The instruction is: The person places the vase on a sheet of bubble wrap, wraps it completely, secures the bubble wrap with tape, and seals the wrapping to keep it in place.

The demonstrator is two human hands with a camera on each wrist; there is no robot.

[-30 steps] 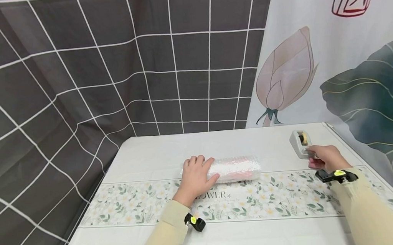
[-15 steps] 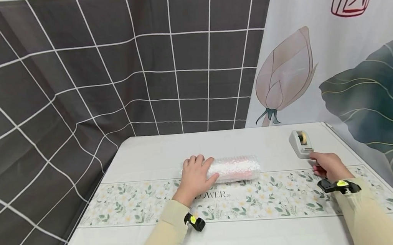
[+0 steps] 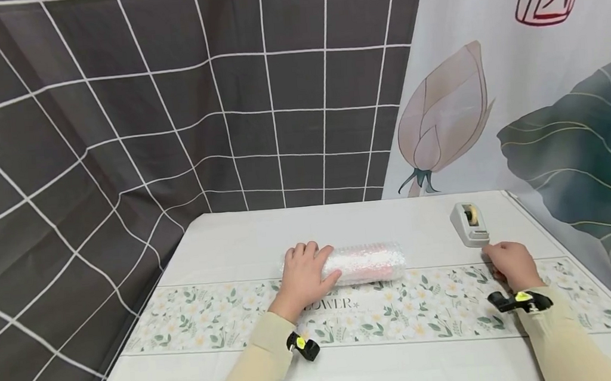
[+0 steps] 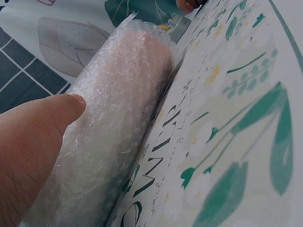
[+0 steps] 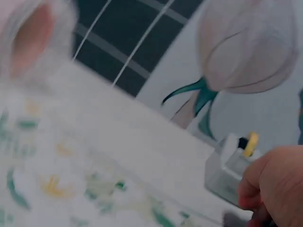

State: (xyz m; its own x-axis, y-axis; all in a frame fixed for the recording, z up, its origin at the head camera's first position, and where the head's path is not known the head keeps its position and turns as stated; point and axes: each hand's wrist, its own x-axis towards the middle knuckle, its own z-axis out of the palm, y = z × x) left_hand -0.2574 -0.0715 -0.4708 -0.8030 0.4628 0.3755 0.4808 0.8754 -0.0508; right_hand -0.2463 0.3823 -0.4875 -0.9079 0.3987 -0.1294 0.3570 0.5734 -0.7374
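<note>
A roll wrapped in bubble wrap, with pinkish content showing through, lies on its side on the table. My left hand rests over its left end, fingers spread across the top and thumb along the near side. In the left wrist view the thumb lies against the wrap. A light grey tape dispenser with a yellowish tape roll stands at the back right. My right hand is just in front of it, fingers curled and pinching the tape at its front end; the clear strip itself hardly shows.
The white table cover has a printed floral band across it. A dark gridded curtain hangs behind and at the left, and a white flower-printed curtain at the right. The table's right edge runs close beyond the right hand.
My right hand has drawn back from the dispenser's front, towards me, with its fingers curling more. The left hand, the wrapped roll and the dispenser stay in place.
</note>
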